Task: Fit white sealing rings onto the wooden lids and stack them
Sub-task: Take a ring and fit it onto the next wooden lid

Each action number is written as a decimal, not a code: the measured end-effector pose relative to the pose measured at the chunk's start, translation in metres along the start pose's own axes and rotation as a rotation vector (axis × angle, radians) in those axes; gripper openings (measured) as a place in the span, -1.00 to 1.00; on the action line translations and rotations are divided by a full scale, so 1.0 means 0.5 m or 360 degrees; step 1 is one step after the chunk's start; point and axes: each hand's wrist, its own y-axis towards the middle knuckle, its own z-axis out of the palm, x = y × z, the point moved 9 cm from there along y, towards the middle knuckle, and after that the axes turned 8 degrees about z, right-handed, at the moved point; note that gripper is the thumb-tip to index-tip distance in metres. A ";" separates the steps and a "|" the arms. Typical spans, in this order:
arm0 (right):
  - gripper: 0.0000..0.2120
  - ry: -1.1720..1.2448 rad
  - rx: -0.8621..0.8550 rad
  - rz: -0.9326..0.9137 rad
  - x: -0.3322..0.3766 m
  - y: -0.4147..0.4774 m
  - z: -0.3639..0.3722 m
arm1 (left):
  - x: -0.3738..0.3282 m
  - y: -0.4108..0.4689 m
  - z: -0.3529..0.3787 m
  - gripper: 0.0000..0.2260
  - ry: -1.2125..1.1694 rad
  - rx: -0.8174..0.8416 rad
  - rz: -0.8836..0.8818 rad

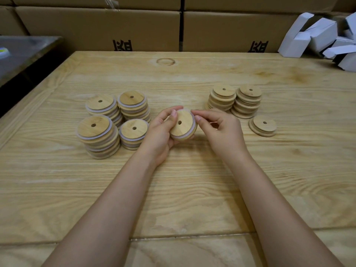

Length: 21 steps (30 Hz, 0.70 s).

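My left hand (160, 130) grips a round wooden lid (183, 125) with a centre hole, tilted towards me above the table. A white sealing ring (180, 137) runs around its stepped edge. My right hand (217, 128) pinches the ring at the lid's upper right rim. To the left stand several stacks of lids with white rings fitted (98, 135). To the right are two stacks of bare lids (248, 101) and a short pile of bare lids (263, 125).
The work lies on a pale wooden table (173, 189). Brown cardboard boxes (100, 27) line the far edge. White folded cartons (323, 37) pile up at the back right. A dark metal surface (21, 53) sits at the far left.
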 end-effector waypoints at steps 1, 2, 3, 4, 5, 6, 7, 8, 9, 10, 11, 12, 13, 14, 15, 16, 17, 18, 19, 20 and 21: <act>-0.82 -0.0053 -0.0014 -0.0038 0.003 -0.001 0.001 | 0.000 0.000 -0.001 -0.85 -0.0004 -0.0007 -0.0001; -0.81 -0.0083 -0.0025 -0.0058 0.004 -0.002 0.002 | 0.000 0.000 -0.001 -0.85 -0.0004 -0.0011 -0.0003; -0.81 -0.0095 -0.0031 -0.0062 0.004 -0.003 0.002 | 0.001 0.000 -0.001 -0.85 0.0000 -0.0014 -0.0004; -0.82 -0.0107 -0.0042 -0.0065 0.004 -0.003 0.002 | 0.001 0.000 0.000 -0.85 0.0004 -0.0011 -0.0004; -0.82 -0.0127 -0.0055 -0.0076 0.005 -0.003 0.000 | 0.002 0.000 0.001 -0.85 0.0017 -0.0010 -0.0004; -0.80 -0.0154 -0.0053 -0.0101 0.008 -0.004 0.001 | 0.003 -0.001 0.001 -0.86 0.0036 -0.0014 -0.0003; -0.75 -0.0192 -0.0014 -0.0141 0.014 -0.006 0.005 | 0.003 -0.001 0.001 -0.86 0.0052 -0.0020 0.0003; -0.65 -0.0258 0.0064 -0.0187 0.018 -0.009 0.017 | 0.003 -0.001 0.001 -0.86 0.0056 -0.0032 0.0004; -0.53 -0.0377 0.0156 -0.0235 0.020 -0.014 0.032 | 0.003 -0.001 0.000 -0.84 0.0041 -0.0052 0.0001; -0.42 -0.0542 0.0231 -0.0280 0.018 -0.019 0.048 | 0.002 -0.001 -0.001 -0.82 0.0003 -0.0069 -0.0008; -0.35 -0.0682 0.0258 -0.0308 0.017 -0.023 0.060 | 0.001 0.000 -0.001 -0.78 -0.0034 -0.0082 -0.0015; -0.33 -0.0743 0.0229 -0.0308 0.016 -0.023 0.062 | 0.000 0.000 -0.001 -0.75 -0.0041 -0.0084 -0.0026; -0.34 -0.0716 0.0165 -0.0279 0.017 -0.021 0.056 | -0.001 -0.001 0.002 -0.72 -0.0026 -0.0064 -0.0036; -0.36 -0.0636 0.0096 -0.0234 0.017 -0.018 0.045 | 0.001 -0.002 0.005 -0.70 0.0006 -0.0031 -0.0040; -0.39 -0.0547 0.0040 -0.0184 0.017 -0.015 0.034 | 0.003 -0.003 0.011 -0.68 0.0032 0.0003 -0.0038; -0.40 -0.0478 0.0000 -0.0137 0.018 -0.013 0.024 | 0.004 -0.005 0.014 -0.65 0.0066 0.0020 -0.0042; -0.41 -0.0422 -0.0031 -0.0099 0.018 -0.012 0.016 | 0.004 -0.006 0.017 -0.64 0.0098 0.0009 -0.0042; -0.42 -0.0368 -0.0059 -0.0070 0.019 -0.011 0.010 | 0.005 -0.007 0.016 -0.65 0.0143 -0.0006 -0.0031; -0.42 -0.0314 -0.0088 -0.0053 0.022 -0.013 0.006 | 0.006 -0.005 0.014 -0.66 0.0192 -0.0022 -0.0005; -0.43 -0.0265 -0.0117 -0.0055 0.029 -0.015 0.003 | 0.005 -0.004 0.013 -0.69 0.0258 -0.0032 0.0025; -0.45 -0.0228 -0.0136 -0.0073 0.038 -0.017 0.003 | 0.003 -0.004 0.013 -0.71 0.0311 -0.0041 0.0041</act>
